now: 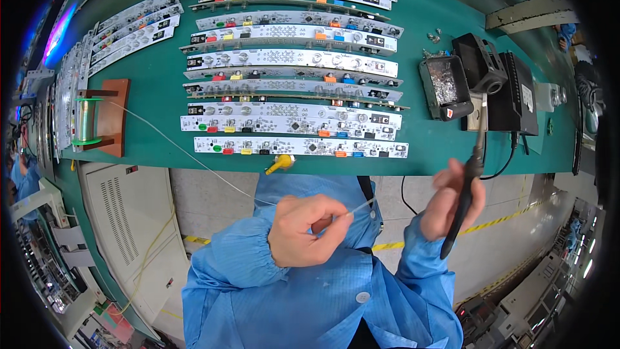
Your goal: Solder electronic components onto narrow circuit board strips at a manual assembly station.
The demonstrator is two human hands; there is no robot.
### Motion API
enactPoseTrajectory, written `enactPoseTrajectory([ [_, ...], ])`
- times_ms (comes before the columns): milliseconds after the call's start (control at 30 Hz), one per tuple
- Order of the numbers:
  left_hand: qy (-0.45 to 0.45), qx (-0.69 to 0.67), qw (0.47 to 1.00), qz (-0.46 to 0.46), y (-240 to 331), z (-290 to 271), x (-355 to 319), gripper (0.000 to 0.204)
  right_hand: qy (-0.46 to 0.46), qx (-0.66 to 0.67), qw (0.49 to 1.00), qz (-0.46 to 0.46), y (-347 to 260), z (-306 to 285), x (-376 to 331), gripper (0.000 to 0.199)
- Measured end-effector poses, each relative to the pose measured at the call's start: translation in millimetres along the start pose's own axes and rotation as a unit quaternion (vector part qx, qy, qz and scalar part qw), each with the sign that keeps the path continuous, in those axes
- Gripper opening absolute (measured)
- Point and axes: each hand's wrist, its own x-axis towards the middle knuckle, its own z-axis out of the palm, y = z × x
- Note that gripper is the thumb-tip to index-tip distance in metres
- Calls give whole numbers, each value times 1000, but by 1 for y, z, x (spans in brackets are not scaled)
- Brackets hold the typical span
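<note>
My left hand [303,229] pinches a thin solder wire [194,155] near its free end, in front of my blue smock. The wire runs up and left to a spool [86,121] on a wooden stand at the left of the green bench [439,155]. My right hand [452,203] holds a black soldering iron [466,197] upright like a pen, tip up near the bench's front edge. Several long white circuit boards [300,147] with coloured connectors lie in rows across the bench above both hands.
A black soldering station [510,94] and an iron holder with a tray of metal wool [445,87] stand at the right. More white boards [135,26] are stacked at the far left. A small yellow connector [279,164] lies at the bench edge. Grey cabinets stand below left.
</note>
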Motion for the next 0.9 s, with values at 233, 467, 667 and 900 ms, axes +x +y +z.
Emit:
enactPoseTrajectory([
  [233,94,169,963,189,-17,24,29,16,-136,-208,969,-9,28,-26,24,44],
  [467,106,276,937,187,-28,29,30,19,-130,86,982,108,1,-28,55,35],
  [667,102,309,926,192,-27,30,32,19,-237,161,947,146,1,-13,75,21],
  [900,115,319,918,206,-27,32,34,18,-248,156,941,169,7,-10,74,20],
])
